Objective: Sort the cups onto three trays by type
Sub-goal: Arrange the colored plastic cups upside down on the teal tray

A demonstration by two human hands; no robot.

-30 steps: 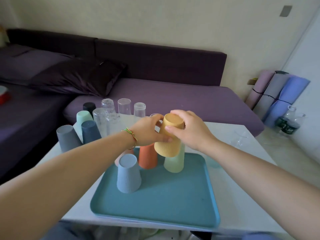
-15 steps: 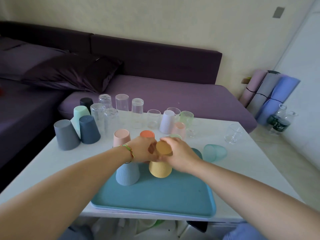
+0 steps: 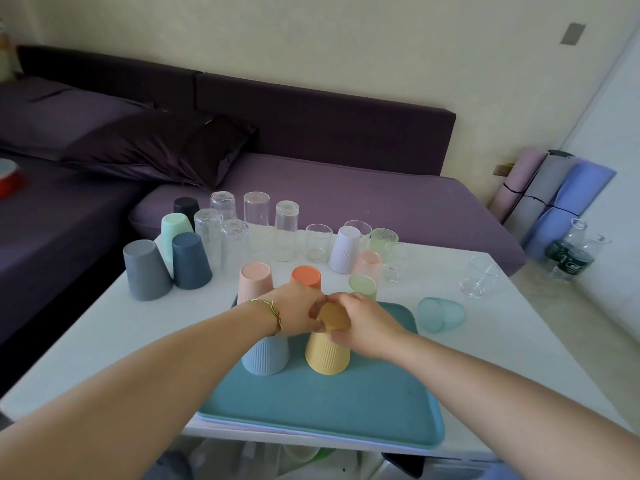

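A teal tray lies at the table's near edge. On it stand upside-down ribbed cups: a yellow cup, a blue-grey cup, and behind them a pink cup, an orange cup and a light green cup. My left hand and my right hand both grip the yellow cup near its top as it stands on the tray.
On the white table behind the tray stand smooth grey, navy, mint and black cups, several clear glasses, a lilac ribbed cup and a teal translucent cup on its side. A purple sofa lies beyond.
Both hands carried the yellow cup down from above the light green cup and set it on the tray beside the blue-grey cup.
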